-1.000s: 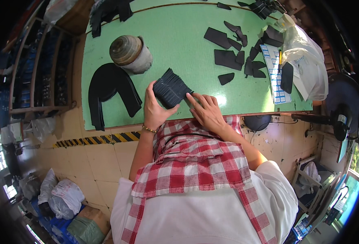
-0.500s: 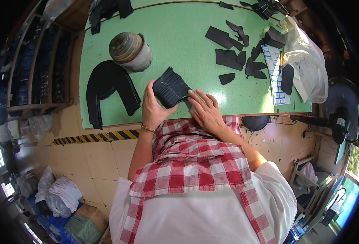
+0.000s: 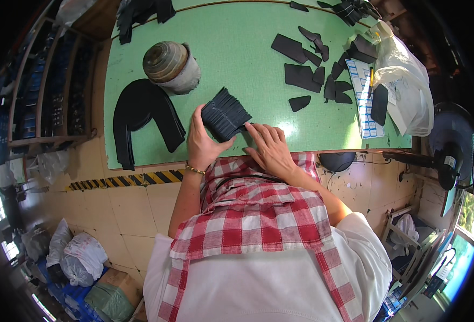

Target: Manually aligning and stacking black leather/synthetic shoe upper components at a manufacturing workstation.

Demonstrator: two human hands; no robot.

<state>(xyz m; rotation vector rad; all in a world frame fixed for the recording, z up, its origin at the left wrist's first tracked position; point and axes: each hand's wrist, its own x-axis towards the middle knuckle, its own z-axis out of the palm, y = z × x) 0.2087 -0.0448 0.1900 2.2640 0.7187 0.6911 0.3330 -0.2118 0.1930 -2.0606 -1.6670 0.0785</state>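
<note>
My left hand (image 3: 203, 139) grips a thick stack of thin black cut pieces (image 3: 226, 114) near the table's front edge, thumb below and fingers along its left side. The layered edges of the stack fan out upward. At the stack's lower right corner, my right hand (image 3: 272, 145) touches with its fingertips; its fingers are stretched out and the thumb stands apart. Left of the stack lies a pile of black U-shaped pieces (image 3: 135, 91). Behind that pile stands a rounded, banded brown-grey block in a worn pale wrap (image 3: 168, 65).
Loose black cut pieces (image 3: 301, 77) are scattered over the right of the green table (image 3: 237, 48). Beside them lie a blue-and-white printed sheet (image 3: 361, 96), a yellow pen (image 3: 371, 75) and a clear plastic bag (image 3: 406, 75). A dark fan (image 3: 451, 145) stands off the right edge.
My right hand's fingers have shifted slightly left along the stack's corner, and its thumb has moved a little left. The left hand keeps its hold on the stack.
</note>
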